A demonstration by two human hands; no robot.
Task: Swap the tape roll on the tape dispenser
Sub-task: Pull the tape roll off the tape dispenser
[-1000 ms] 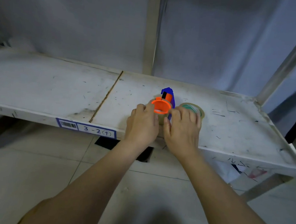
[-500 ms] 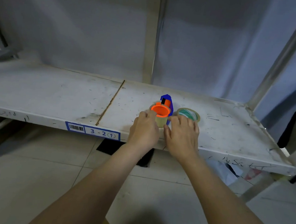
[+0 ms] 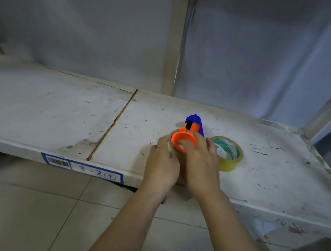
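An orange and blue tape dispenser point(image 3: 193, 126) lies on the white metal shelf point(image 3: 59, 114), its orange hub point(image 3: 181, 140) facing up with a thin roll of tape point(image 3: 169, 144) around it. My left hand point(image 3: 161, 163) grips the left side of that roll. My right hand point(image 3: 201, 162) is on the hub, with a fingertip inside the orange ring. A second, fuller roll of yellowish tape with a green-and-white core point(image 3: 228, 153) lies flat just right of my right hand.
The shelf carries a blue label reading 3-2 point(image 3: 82, 167) on its front edge and a seam point(image 3: 112, 124) left of the dispenser. Upright posts stand at the back middle point(image 3: 175, 44) and far right point(image 3: 330, 108). Tiled floor point(image 3: 28, 213) lies below.
The view has shifted closer. My right hand has moved left from the fuller roll onto the orange hub, uncovering that roll. My left hand stays at the dispenser's left side.
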